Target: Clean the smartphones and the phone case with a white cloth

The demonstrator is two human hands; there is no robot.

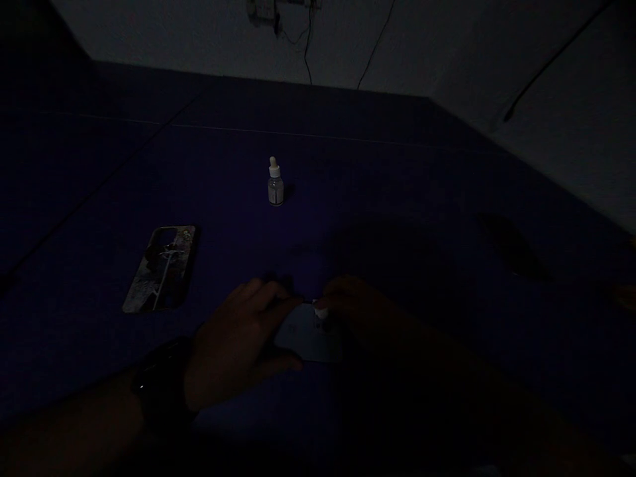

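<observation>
Dim room, dark blue surface: white piece worked at one corner of a pale slab

Head view. Very low light; pale wall (pixel 199 40) behind, blue-purple surface (pixel 397 179) below. Pale slab (pixel 313 344), phone-like, lies between the two hands at the near middle of the surface. Left hand (pixel 233 338), dark band (pixel 163 384) at the wrist, grips the slab: fingers along its far edge, thumb at its near edge. Right hand (pixel 362 308), mostly in shadow, appears to have its fingertips closed on a small white piece (pixel 320 311) at the slab's far right corner. Material of the piece: cannot tell.

Beyond, a dropper bottle (pixel 275 189) stands upright; a patterned phone case (pixel 161 275) lies to the left, a dark flat object (pixel 511 245) to the right.

Technique (judgement): left hand should brace the slab by its edges so it does not skid. Right fingertips should use light, even pressure and short strokes near the corner details. The right side is shadowed; turning the slab toward the light would help checking.
</observation>
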